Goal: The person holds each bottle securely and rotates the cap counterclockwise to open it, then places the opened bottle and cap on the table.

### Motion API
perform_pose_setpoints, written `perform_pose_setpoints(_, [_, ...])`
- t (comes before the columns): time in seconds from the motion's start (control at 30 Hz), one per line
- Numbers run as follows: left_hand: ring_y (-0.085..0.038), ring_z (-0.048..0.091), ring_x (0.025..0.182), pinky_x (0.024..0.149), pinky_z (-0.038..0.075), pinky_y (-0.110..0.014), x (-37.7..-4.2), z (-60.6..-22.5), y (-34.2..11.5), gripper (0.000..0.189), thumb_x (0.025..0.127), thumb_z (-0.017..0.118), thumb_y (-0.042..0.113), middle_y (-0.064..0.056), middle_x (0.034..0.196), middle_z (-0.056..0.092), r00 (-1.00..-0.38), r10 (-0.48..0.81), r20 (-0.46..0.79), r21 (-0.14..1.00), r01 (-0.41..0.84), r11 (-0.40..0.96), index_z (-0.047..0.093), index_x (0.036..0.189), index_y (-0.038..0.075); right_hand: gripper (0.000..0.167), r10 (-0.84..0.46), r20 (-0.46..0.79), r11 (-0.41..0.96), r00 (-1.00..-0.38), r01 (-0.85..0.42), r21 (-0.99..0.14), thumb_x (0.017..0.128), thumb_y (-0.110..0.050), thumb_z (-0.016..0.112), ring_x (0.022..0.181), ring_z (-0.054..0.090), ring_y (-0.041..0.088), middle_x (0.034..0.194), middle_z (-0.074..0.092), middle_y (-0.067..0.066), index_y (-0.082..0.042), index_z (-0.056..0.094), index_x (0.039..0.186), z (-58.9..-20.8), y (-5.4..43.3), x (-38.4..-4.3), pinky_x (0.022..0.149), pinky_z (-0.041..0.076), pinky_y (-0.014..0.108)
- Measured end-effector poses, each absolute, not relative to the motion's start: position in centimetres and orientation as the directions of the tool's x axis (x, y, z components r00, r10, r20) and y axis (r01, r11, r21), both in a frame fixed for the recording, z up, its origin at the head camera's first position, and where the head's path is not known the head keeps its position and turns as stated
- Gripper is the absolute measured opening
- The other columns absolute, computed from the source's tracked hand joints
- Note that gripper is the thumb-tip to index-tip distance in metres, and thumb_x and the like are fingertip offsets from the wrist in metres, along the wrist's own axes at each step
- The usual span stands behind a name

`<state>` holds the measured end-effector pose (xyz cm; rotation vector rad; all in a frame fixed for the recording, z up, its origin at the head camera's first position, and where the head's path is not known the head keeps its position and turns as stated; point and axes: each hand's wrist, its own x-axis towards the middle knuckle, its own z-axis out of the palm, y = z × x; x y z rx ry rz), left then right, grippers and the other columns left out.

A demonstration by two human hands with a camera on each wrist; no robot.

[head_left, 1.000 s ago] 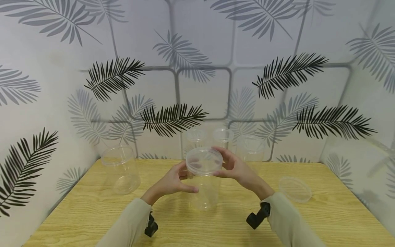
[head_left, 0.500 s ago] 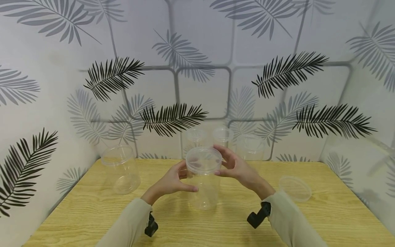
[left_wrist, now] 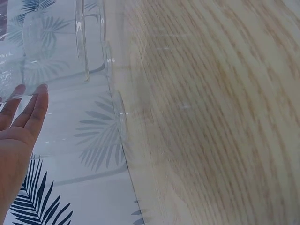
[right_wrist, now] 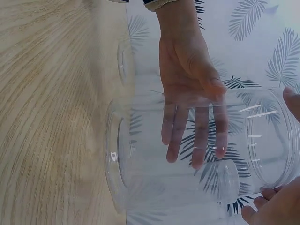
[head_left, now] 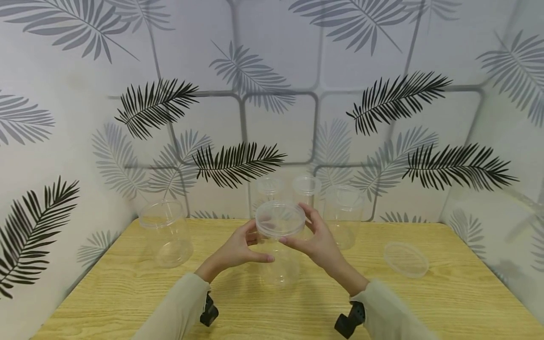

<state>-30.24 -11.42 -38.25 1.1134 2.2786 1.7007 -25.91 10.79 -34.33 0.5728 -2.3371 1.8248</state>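
Observation:
A clear plastic jar [head_left: 279, 274] stands upright in the middle of the table, with a clear round lid [head_left: 280, 219] on its top. My left hand [head_left: 238, 248] grips the jar's body, thumb across the front and fingers round the far side. At the lid's right edge, my right hand [head_left: 320, 241] holds it, thumb at the front and fingers behind. The right wrist view shows the left hand [right_wrist: 194, 93] through the clear wall, with fingers of the right hand [right_wrist: 276, 206] at the lid end. In the left wrist view the left hand's fingertips meet clear plastic.
An open clear jar [head_left: 165, 241] stands at the left of the wooden table [head_left: 229, 311]. Behind the middle jar are other clear jars [head_left: 307, 186], close to the patterned wall [head_left: 280, 127]. A loose clear lid [head_left: 406, 259] lies flat on the right.
My right hand has turned and shifted left around the lid, its thumb now further across the front. The right wrist and sleeve moved left too. The left hand has stayed almost still.

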Motion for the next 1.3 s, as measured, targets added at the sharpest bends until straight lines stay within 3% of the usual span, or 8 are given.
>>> perform_pose_setpoints(0.23, [-0.032,0.049,0.120,0.101,0.039,-0.050,-30.0,-38.1,-11.3,0.088,0.070,0.079,0.010,-0.012,0.141,0.038,-0.739,0.589,0.328,0.874,0.474,0.108,0.029,0.142,0.015,0.084,-0.216,0.341,0.194,-0.915,-0.383,-0.903,0.073,-0.018,0.077,0.135,0.027,0.036,0.143,0.033,0.008,-0.010,0.028,0.140,-34.2,10.7,-26.0,0.096,0.042,0.051])
perform_pose_setpoints(0.37, [-0.030,0.049,0.121,0.101,0.039,-0.048,-29.9,-38.0,-11.3,0.087,0.070,0.079,0.011,-0.008,0.140,0.040,-0.749,0.583,0.314,0.878,0.463,0.122,0.031,0.141,0.019,0.083,-0.292,0.342,0.147,-0.893,-0.395,-0.907,0.074,-0.017,0.076,0.135,0.027,0.036,0.144,0.033,0.009,-0.011,0.027,0.141,-34.2,11.3,-26.5,0.098,0.040,0.052])
perform_pose_setpoints(0.53, [-0.028,0.051,0.119,0.101,0.041,-0.045,-29.9,-38.0,-11.4,0.086,0.069,0.080,0.015,-0.006,0.138,0.043,-0.743,0.595,0.306,0.877,0.463,0.128,0.033,0.141,0.020,0.081,-0.491,0.328,0.004,-0.807,-0.379,-0.925,0.079,-0.016,0.072,0.132,0.032,0.032,0.143,0.032,0.014,-0.011,0.023,0.143,-34.1,12.7,-27.9,0.100,0.040,0.041])
perform_pose_setpoints(0.67, [-0.028,0.052,0.118,0.100,0.041,-0.046,-29.8,-38.0,-11.4,0.087,0.068,0.081,0.017,-0.008,0.137,0.044,-0.726,0.616,0.305,0.875,0.469,0.119,0.033,0.141,0.020,0.082,-0.632,0.310,-0.137,-0.710,-0.291,-0.947,0.081,-0.012,0.069,0.124,0.040,0.024,0.143,0.025,0.024,-0.007,0.018,0.145,-33.9,13.6,-29.1,0.092,0.045,0.027])
perform_pose_setpoints(0.87, [-0.028,0.051,0.119,0.101,0.040,-0.047,-29.7,-37.9,-11.4,0.089,0.069,0.080,0.019,-0.011,0.138,0.042,-0.718,0.626,0.305,0.872,0.474,0.119,0.030,0.142,0.018,0.084,-0.696,0.293,-0.179,-0.656,-0.237,-0.955,0.082,-0.013,0.068,0.121,0.042,0.016,0.142,0.021,0.028,-0.005,0.014,0.145,-33.7,13.9,-29.6,0.091,0.046,0.026])
perform_pose_setpoints(1.07, [-0.026,0.052,0.118,0.101,0.040,-0.046,-29.9,-38.1,-11.5,0.086,0.069,0.080,0.018,-0.006,0.138,0.043,-0.735,0.607,0.301,0.872,0.470,0.137,0.032,0.140,0.026,0.085,-0.665,0.314,-0.172,-0.677,-0.271,-0.947,0.081,-0.014,0.069,0.128,0.038,0.018,0.145,0.028,0.012,-0.008,0.014,0.146,-33.8,13.9,-29.2,0.097,0.044,0.032])
perform_pose_setpoints(1.23, [-0.025,0.052,0.118,0.101,0.041,-0.044,-29.9,-38.2,-11.6,0.086,0.069,0.081,0.017,-0.002,0.138,0.042,-0.754,0.580,0.307,0.871,0.469,0.148,0.033,0.139,0.029,0.086,-0.517,0.350,-0.057,-0.781,-0.376,-0.925,0.077,-0.015,0.073,0.138,0.021,0.030,0.150,0.023,0.010,-0.010,0.020,0.144,-33.9,13.2,-28.0,0.110,0.023,0.052])
perform_pose_setpoints(1.3, [-0.026,0.052,0.119,0.101,0.041,-0.044,-29.9,-38.2,-11.6,0.086,0.069,0.080,0.016,-0.003,0.139,0.042,-0.756,0.576,0.310,0.872,0.468,0.145,0.033,0.140,0.027,0.086,-0.440,0.356,0.008,-0.824,-0.400,-0.916,0.076,-0.016,0.075,0.138,0.019,0.034,0.150,0.023,0.010,-0.011,0.022,0.144,-34.1,12.7,-27.5,0.108,0.023,0.055])
